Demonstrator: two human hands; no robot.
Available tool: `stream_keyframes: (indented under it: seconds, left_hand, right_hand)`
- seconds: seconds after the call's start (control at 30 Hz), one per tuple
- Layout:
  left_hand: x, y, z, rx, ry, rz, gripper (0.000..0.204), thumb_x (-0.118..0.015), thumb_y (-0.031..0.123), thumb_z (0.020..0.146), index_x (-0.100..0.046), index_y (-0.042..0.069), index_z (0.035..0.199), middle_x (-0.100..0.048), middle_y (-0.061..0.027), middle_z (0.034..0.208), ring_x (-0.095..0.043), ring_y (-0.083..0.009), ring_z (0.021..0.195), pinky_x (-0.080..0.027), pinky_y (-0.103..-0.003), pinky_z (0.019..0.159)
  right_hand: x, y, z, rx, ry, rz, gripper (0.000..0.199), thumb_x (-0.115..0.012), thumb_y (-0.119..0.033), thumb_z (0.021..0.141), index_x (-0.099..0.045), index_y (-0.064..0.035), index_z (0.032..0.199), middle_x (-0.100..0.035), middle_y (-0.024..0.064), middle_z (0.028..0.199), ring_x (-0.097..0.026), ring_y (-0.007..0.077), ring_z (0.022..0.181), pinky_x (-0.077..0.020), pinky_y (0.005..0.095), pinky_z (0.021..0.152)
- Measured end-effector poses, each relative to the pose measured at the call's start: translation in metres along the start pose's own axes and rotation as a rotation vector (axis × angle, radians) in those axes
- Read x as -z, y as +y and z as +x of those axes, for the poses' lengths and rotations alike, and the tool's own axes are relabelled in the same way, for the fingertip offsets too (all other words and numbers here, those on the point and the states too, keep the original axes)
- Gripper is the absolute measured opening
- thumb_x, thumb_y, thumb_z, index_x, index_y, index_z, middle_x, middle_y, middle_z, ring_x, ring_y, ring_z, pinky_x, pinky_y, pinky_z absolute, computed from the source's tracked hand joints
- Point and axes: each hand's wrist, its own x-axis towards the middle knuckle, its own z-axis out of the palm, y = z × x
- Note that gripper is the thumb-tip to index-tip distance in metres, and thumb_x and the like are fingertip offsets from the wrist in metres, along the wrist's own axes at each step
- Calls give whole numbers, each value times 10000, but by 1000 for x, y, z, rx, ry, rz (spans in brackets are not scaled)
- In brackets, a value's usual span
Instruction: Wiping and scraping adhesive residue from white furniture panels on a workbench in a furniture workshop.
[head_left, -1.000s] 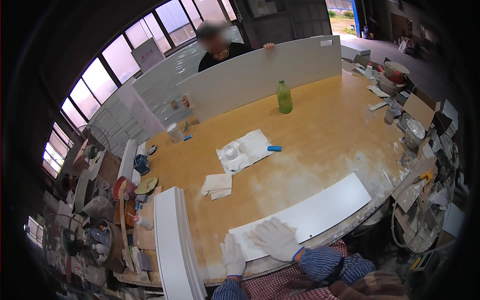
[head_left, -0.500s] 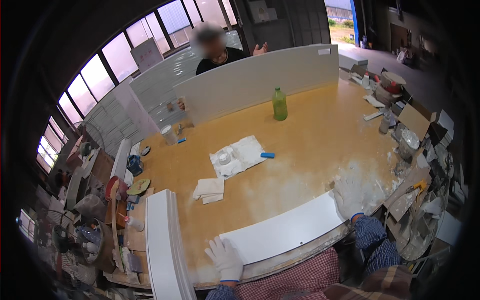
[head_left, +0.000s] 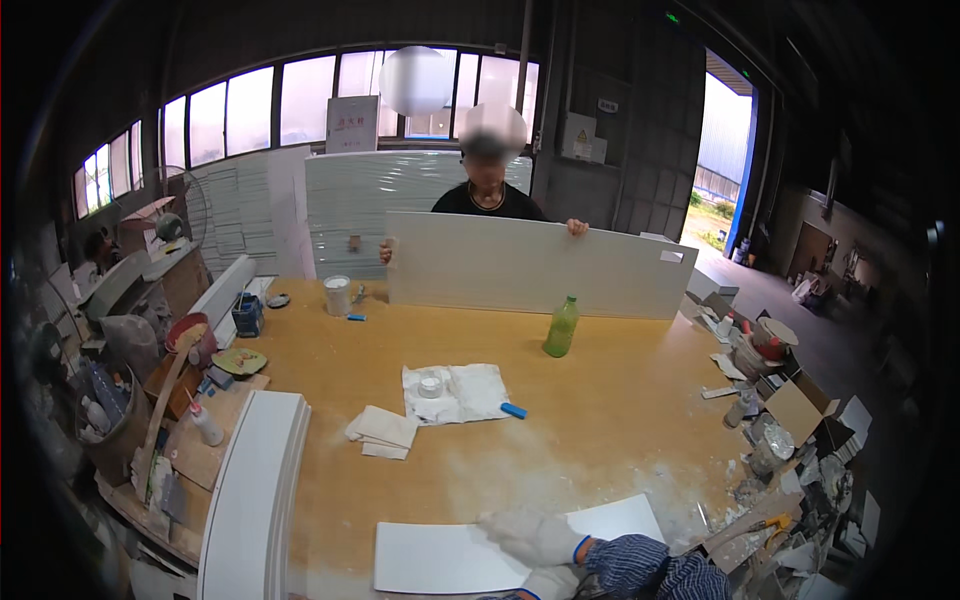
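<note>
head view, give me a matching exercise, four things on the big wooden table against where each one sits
Things:
1. green plastic bottle
2. flat white rectangular panel
3. small white round tub
4. stack of long white boards

Places:
A. on the crumpled white cloth mid-table
B. along the table's left edge
C. upright, near the tall white panel a person holds at the far side
D. near edge, under the gloved hand

Pairs: 1-C, 2-D, 3-A, 4-B

grn bottle (head_left: 561,327) upright | rags (head_left: 455,391) | blue marker (head_left: 513,410)
</note>
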Motion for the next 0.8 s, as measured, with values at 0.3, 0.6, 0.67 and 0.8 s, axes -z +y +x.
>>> stream_keyframes:
  seconds: [0.3, 0.6, 0.67, 0.8]
  left_hand:
    - [-31, 9, -21, 2, 59, -55, 648, -623, 402, 948, -504, 51, 1479, -560, -203, 1430, -501, -377, 1368, -336, -585, 1212]
    - [-55, 33, -32, 51, 169, -103, 630, -623, 398, 947, -515, 53, 1462, -562, -200, 1429, -500, -374, 1370, -339, -580, 1206]
    - [-60, 38, -35, 68, 189, -106, 626, -623, 398, 947, -517, 54, 1459, -563, -199, 1429, -500, -373, 1370, -340, -579, 1204]
    - [-72, 51, -42, 89, 215, -112, 618, -623, 396, 946, -522, 55, 1452, -564, -197, 1429, -499, -371, 1371, -341, -577, 1202]
  right_hand:
    - [-37, -84, 134, 214, 107, -112, 694, -666, -382, 949, -436, -111, 1546, -521, 158, 1431, -486, 363, 1268, -429, 523, 1050]
    - [-76, -108, 194, 377, 175, -107, 642, -673, -398, 937, -495, -121, 1488, -543, 99, 1338, -487, 313, 1163, -441, 483, 944]
    - [-70, -113, 194, 367, 164, -92, 638, -671, -400, 938, -499, -124, 1486, -547, 98, 1329, -486, 309, 1165, -440, 475, 940]
    - [-63, -117, 192, 327, 116, -38, 601, -664, -375, 938, -524, -80, 1443, -562, 127, 1325, -494, 314, 1198, -397, 468, 1032]
